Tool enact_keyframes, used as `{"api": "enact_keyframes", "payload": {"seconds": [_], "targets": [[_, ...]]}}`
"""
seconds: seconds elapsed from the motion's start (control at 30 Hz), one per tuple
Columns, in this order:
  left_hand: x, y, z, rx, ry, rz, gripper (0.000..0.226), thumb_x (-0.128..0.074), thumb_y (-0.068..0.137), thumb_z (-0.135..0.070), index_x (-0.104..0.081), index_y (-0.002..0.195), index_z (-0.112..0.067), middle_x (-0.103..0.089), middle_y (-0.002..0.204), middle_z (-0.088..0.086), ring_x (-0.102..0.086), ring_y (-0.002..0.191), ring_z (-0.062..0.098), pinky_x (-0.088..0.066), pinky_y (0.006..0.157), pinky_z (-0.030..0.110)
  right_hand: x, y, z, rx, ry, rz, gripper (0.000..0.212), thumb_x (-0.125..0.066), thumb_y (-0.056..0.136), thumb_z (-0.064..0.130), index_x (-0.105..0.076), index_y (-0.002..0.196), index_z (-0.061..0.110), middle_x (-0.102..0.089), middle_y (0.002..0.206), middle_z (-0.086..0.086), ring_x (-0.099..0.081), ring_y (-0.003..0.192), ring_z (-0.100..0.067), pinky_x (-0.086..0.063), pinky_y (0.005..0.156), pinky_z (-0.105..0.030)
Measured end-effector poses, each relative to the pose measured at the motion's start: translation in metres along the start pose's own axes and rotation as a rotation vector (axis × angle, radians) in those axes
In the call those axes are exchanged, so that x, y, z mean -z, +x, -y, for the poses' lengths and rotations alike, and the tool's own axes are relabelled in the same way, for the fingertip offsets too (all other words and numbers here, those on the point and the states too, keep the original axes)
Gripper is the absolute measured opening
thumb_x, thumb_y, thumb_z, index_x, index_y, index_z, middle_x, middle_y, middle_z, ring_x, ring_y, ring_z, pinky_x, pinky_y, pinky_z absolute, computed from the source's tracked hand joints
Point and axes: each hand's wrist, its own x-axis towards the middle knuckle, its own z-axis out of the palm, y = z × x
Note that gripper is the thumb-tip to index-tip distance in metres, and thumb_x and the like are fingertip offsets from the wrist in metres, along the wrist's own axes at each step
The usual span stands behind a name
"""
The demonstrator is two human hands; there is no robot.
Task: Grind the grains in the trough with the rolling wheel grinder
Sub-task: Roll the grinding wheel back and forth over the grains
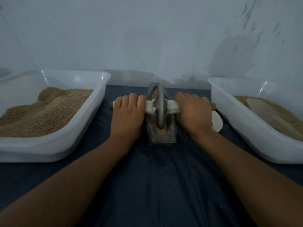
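Trough [170, 133]: narrow, boat-shaped, dark grey metal, set lengthwise on the dark blue cloth, near end squared off
Grains [161, 129]: tan, coarse, lying along the trough's channel, visible both behind and in front of the wheel
Rolling wheel grinder [160, 105]: grey metal disc, upright on edge in the channel, a crosswise axle handle through its centre, white wrapping on either side

Dull grey metal wheel [160, 104] and trough [170, 133], glossy white plastic tubs [91, 112], matt blue cloth [155, 185].

Home workspace, bare pale wall [147, 38], cloth-covered table [155, 185], grain tubs [54, 149]
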Motion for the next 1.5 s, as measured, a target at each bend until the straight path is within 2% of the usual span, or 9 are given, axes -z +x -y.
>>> {"api": "enact_keyframes", "payload": {"seconds": [0.3,0.4,0.47,0.67,0.83,0.97,1.1,1.23,1.5], "targets": [[-0.007,0.006,0.001,-0.009,0.056,-0.007,0.012,-0.053,0.087,-0.013,-0.045,0.097,-0.015,-0.047,0.089,0.006,-0.043,0.080,0.027,-0.034,0.078,0.040,-0.009,0.010,-0.003,-0.006,0.024,0.093,0.010,-0.064,0.081,0.022,-0.054,0.083,0.020,-0.057,0.070,0.001,-0.051,0.061,-0.025,-0.023,0.063,-0.033],[-0.016,0.017,0.003,-0.016,0.080,-0.005,0.009,-0.049,0.087,-0.010,-0.046,0.094,-0.015,-0.049,0.085,0.007,-0.045,0.077,0.027,-0.035,0.075,0.039,-0.019,0.018,-0.009,-0.004,-0.010,0.152,0.010,-0.063,0.081,0.025,-0.054,0.082,0.021,-0.045,0.061,0.006,-0.040,0.053,-0.020,-0.019,0.054,-0.030],[-0.022,0.026,0.005,-0.028,0.081,0.009,0.008,-0.047,0.085,-0.011,-0.047,0.092,-0.015,-0.052,0.083,0.007,-0.048,0.074,0.027,-0.036,0.072,0.039,-0.027,0.027,-0.014,-0.002,-0.026,0.215,0.015,-0.064,0.082,0.027,-0.050,0.080,0.023,-0.036,0.059,0.009,-0.038,0.053,-0.019,-0.017,0.050,-0.026],[-0.041,0.051,0.010,-0.025,0.089,0.113,0.007,-0.053,0.083,-0.013,-0.050,0.088,-0.016,-0.061,0.079,0.006,-0.058,0.071,0.029,-0.034,0.065,0.037,-0.045,0.062,-0.026,0.001,-0.015,0.494,0.015,-0.066,0.077,0.037,-0.054,0.086,0.033,-0.044,0.069,0.012,-0.041,0.059,-0.014,-0.023,0.049,-0.025],[-0.054,0.068,0.016,-0.025,0.117,0.174,0.020,-0.057,0.085,-0.014,-0.038,0.081,-0.021,-0.061,0.076,0.004,-0.056,0.065,0.026,-0.026,0.062,0.035,-0.054,0.093,-0.031,0.043,-0.020,0.703,0.023,-0.071,0.072,0.041,-0.057,0.087,0.030,-0.054,0.077,0.005,-0.051,0.065,-0.016,-0.034,0.050,-0.024],[-0.060,0.076,0.017,-0.036,0.171,0.156,0.017,-0.060,0.084,-0.013,-0.045,0.080,-0.020,-0.056,0.068,0.000,-0.035,0.055,0.019,-0.024,0.056,0.033,-0.059,0.104,-0.035,-0.006,0.060,0.848,0.029,-0.075,0.073,0.038,-0.063,0.093,0.023,-0.062,0.081,0.002,-0.060,0.069,-0.017,-0.053,0.061,-0.032],[-0.058,0.078,0.015,-0.039,0.157,0.151,0.018,-0.059,0.085,-0.012,-0.044,0.081,-0.020,-0.056,0.070,0.001,-0.035,0.057,0.019,-0.025,0.057,0.034,-0.058,0.100,-0.035,-0.012,0.045,0.782,0.026,-0.072,0.072,0.040,-0.062,0.092,0.026,-0.060,0.079,0.004,-0.057,0.067,-0.015,-0.047,0.056,-0.028],[-0.050,0.068,0.013,-0.036,0.132,0.126,0.011,-0.060,0.086,-0.015,-0.049,0.087,-0.018,-0.059,0.076,0.003,-0.052,0.065,0.024,-0.028,0.062,0.034,-0.052,0.086,-0.031,-0.006,0.023,0.656,0.024,-0.070,0.072,0.043,-0.056,0.089,0.034,-0.051,0.074,0.010,-0.047,0.061,-0.012,-0.033,0.050,-0.025],[-0.029,0.033,0.004,-0.018,0.107,-0.019,0.007,-0.043,0.089,-0.010,-0.047,0.091,-0.016,-0.054,0.083,0.006,-0.052,0.075,0.028,-0.039,0.071,0.039,-0.035,0.037,-0.014,-0.027,-0.021,0.244,0.018,-0.066,0.080,0.023,-0.048,0.079,0.025,-0.052,0.063,0.003,-0.038,0.053,-0.020,-0.013,0.049,-0.025]]}}
